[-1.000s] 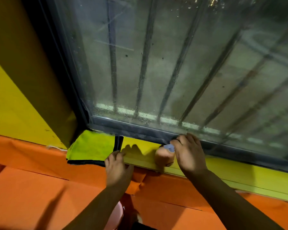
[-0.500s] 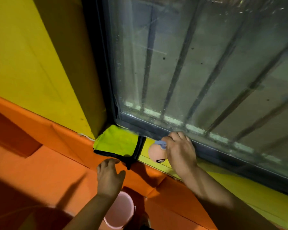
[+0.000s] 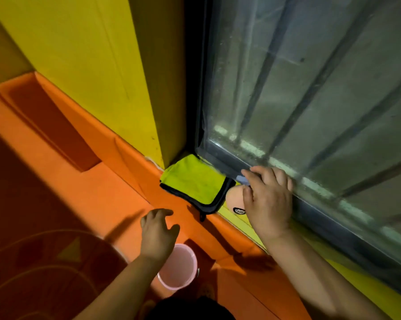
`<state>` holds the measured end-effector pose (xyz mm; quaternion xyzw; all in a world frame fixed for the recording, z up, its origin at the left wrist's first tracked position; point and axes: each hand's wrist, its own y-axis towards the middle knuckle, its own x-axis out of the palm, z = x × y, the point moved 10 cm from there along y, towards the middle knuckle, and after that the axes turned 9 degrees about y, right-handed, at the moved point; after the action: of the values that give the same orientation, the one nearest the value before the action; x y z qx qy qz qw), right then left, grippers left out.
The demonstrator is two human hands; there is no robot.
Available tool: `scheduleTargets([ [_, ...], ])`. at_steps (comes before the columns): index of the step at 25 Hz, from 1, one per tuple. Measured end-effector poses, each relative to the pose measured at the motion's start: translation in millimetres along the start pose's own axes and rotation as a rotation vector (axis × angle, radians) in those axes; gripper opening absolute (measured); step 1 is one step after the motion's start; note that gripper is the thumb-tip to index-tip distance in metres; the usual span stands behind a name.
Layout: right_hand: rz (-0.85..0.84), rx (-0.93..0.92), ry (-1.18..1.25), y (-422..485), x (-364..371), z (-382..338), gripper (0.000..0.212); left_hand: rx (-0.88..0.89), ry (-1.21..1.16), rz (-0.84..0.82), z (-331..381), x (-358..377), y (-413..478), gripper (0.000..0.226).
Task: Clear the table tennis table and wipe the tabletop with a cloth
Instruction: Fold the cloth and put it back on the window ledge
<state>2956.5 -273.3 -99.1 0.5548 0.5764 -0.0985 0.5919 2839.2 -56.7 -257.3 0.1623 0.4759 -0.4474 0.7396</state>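
In the head view, the folded yellow-green microfibre cloth with dark edging (image 3: 192, 181) lay on the yellow window sill (image 3: 375, 294), tucked into the corner by the frame, likely kept there ready for wiping. The right hand (image 3: 267, 199) curled round the pale blue cap of a peach-coloured rounded bottle (image 3: 235, 197) beside it, probably to lift it. The left hand (image 3: 159, 234) hovered loose-fingered and empty above a pink plastic bucket (image 3: 178, 269). The right hand hid most of the bottle, its label was unreadable, and the table tennis bench was out of frame.

Black oval label on peach bottle (image 3: 235, 199); lettering too small, unreadable.
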Motion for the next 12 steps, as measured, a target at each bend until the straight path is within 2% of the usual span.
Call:
scheduleTargets([
  [3, -0.061, -0.090, 0.259, -18.8, 19.6, -45.4, 0.027, -0.111, -0.073, -0.041, -42.7, 6.7, 0.4, 0.035],
  [5, -0.225, -0.062, 0.464, -46.6, 59.6, -69.6, 0.026, -0.193, -0.171, -0.081, -73.5, 16.0, -3.4, 0.032],
  [7, -0.401, 0.071, 0.576, -85.3, 107.3, -78.2, 0.025, -0.280, -0.223, -0.113, -106.7, 28.4, -10.8, 0.030],
  [9, -0.573, 0.241, 0.605, -130.5, 162.2, -75.0, 0.020, -0.347, -0.237, -0.134, -145.0, 44.7, -14.4, 0.030],
  [12, -0.824, 0.500, 0.605, -199.6, 247.8, -60.6, 0.024, -0.459, -0.256, -0.149, -204.6, 81.5, -16.1, 0.031],
])
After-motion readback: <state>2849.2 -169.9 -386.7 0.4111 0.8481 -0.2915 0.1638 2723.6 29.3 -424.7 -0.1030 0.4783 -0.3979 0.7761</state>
